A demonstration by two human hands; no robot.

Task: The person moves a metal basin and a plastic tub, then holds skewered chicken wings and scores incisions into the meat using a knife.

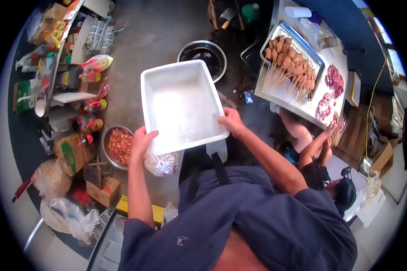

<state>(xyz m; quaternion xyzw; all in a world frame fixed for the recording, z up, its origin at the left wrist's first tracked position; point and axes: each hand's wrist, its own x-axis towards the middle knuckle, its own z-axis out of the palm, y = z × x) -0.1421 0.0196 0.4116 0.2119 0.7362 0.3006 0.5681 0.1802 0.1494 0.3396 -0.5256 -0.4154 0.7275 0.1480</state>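
A white rectangular plastic tub is held up in front of me, its inside facing me with nothing in it. My left hand grips its lower left corner, thumb over the rim. On the lower right side, my right hand is closed round the rim the same way. Just left of my left hand, a metal bowl of chopped reddish food stands on the floor. Below the tub is a clear plastic bag of pale bits, partly hidden. Behind the tub sits a steel basin with dark contents.
Shelves with several bottles and packages line the left. On the right, a table bears a metal tray of skewered meat and raw meat piles. Beside it, a co-worker handles skewers. A cleaver lies at the top.
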